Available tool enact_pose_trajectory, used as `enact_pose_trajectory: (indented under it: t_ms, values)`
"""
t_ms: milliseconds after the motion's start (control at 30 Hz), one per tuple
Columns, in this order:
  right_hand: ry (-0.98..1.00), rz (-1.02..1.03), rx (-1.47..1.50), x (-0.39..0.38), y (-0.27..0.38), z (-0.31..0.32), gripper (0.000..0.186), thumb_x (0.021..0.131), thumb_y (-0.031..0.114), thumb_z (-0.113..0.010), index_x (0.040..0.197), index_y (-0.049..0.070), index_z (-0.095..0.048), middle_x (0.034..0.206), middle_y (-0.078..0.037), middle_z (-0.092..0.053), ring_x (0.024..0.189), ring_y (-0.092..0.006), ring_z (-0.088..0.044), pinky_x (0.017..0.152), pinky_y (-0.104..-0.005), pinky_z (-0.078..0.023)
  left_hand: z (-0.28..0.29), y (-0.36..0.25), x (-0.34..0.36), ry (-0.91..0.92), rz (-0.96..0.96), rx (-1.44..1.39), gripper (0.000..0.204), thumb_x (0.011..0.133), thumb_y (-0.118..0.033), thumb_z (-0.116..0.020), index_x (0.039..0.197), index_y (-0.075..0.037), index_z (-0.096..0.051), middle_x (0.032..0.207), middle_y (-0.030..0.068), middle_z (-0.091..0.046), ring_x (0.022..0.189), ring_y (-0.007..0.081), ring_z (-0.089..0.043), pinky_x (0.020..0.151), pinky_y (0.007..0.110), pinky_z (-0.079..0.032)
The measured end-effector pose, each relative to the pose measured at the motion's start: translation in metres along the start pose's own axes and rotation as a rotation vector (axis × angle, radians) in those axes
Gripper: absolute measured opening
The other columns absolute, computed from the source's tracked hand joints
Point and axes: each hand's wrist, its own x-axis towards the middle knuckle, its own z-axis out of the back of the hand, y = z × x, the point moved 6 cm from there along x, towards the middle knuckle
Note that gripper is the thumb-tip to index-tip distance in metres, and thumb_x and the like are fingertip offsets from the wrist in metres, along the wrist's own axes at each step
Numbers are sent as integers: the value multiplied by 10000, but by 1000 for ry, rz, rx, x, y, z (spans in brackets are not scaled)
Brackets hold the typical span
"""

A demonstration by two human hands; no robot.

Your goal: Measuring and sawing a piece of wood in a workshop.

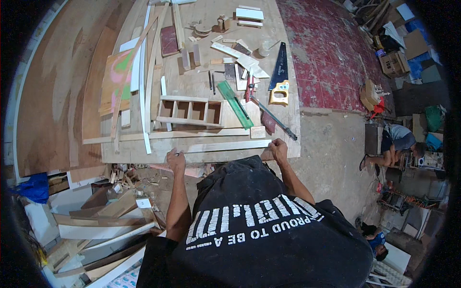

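A pale wooden strip point(225, 146) lies along the table's near edge. My left hand point(176, 160) is closed at its left end, fingers curled; a small dark spot shows at the fingertips, too small to make out. With its thumb and fingers, my right hand point(278, 150) pinches the other end. Just beyond runs a longer wooden strip point(192, 135), with a small wooden block point(258, 132) by its right end. Farther back sits a wooden frame with several compartments point(189, 111). Right of it lie a green ruler point(234, 103) and a bar clamp point(273, 117).
A handsaw point(279, 79) lies at the table's right side. Offcuts point(240, 57), long battens point(149, 72) and a small white-topped piece point(249, 15) cover parts of the worktable point(288, 149). Scrap boards point(103, 225) pile up at lower left. Another person point(398, 141) crouches at right.
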Motion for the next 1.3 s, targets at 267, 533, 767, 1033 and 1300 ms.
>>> enact_pose_trajectory:
  t_ms: [267,533,767,1033,1300]
  values:
    - [31,84,-48,-3,-5,5,224,804,163,-662,876,-49,-669,758,-137,-677,707,-195,-630,679,-344,-508,-10,1,12,55,-56,30,424,757,-176,-776,1137,-8,-689,1114,198,-639,1064,346,-621,954,408,-494]
    - [-16,78,5,-11,-10,6,210,820,153,-680,912,-32,-647,763,-110,-652,692,-190,-601,660,-338,-494,4,-19,3,6,-50,-141,321,823,-212,-734,1047,14,-691,1080,205,-652,1010,377,-619,916,447,-484]
    - [33,79,88,-15,-6,5,216,848,136,-676,967,-39,-631,768,-107,-656,688,-169,-622,625,-312,-503,46,-97,24,-120,-368,-91,166,858,-117,-670,955,18,-675,1086,182,-642,1034,369,-585,922,446,-464]
    - [46,122,32,-20,-13,12,254,845,137,-670,1034,-28,-627,769,-130,-665,675,-185,-627,628,-318,-504,70,-154,50,-112,-795,114,337,839,-36,-609,1172,-47,-660,1269,157,-553,1247,344,-476,1034,469,-423]
    - [76,22,15,-40,-32,35,274,832,127,-657,1055,-26,-616,823,-143,-672,744,-213,-649,697,-326,-512,37,-150,46,-7,-860,337,427,831,-11,-558,1221,-136,-678,1403,80,-503,1351,316,-395,1064,521,-370]
